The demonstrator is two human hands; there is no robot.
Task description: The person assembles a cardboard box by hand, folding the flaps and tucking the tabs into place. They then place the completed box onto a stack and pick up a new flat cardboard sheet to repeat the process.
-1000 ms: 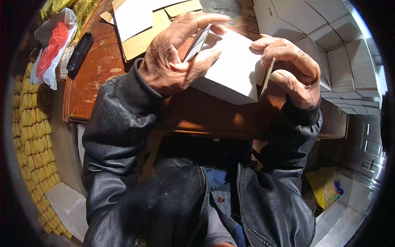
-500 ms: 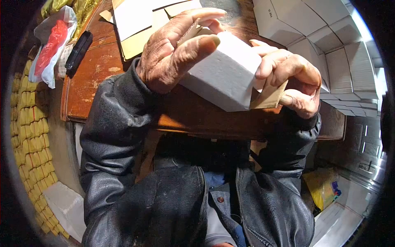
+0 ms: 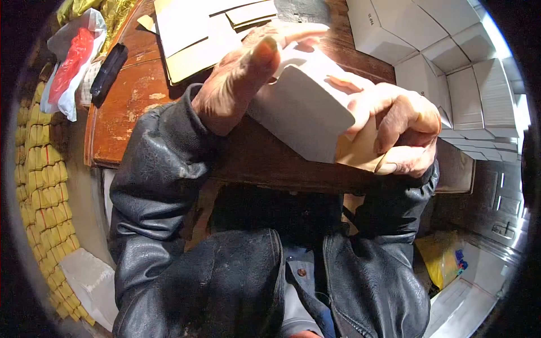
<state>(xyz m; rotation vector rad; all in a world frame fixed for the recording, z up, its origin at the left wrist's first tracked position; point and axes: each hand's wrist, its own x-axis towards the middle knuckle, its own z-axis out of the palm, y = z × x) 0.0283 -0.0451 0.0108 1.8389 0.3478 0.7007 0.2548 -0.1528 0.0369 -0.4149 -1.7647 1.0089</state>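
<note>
A white cardboard box (image 3: 304, 115) is held up above the front edge of the wooden table (image 3: 132, 121), tilted. Against its left end is my left hand (image 3: 242, 76), thumb raised and fingers stretched over the far side. My right hand (image 3: 403, 127) is closed on the right end, where a brown inner flap (image 3: 358, 147) sticks out between fingers and thumb. The far side of the box is partly hidden by glare and my fingers.
Flat white and brown card sheets (image 3: 194, 42) lie at the back of the table. White boxes (image 3: 468, 93) are stacked at the right. A black object (image 3: 109, 73) and a bag with red contents (image 3: 73, 62) are at the left.
The left flap has folded out of sight and a smooth panel now shows on the box's upper side. My left thumb has moved left and up; the right flap has swung slightly down.
</note>
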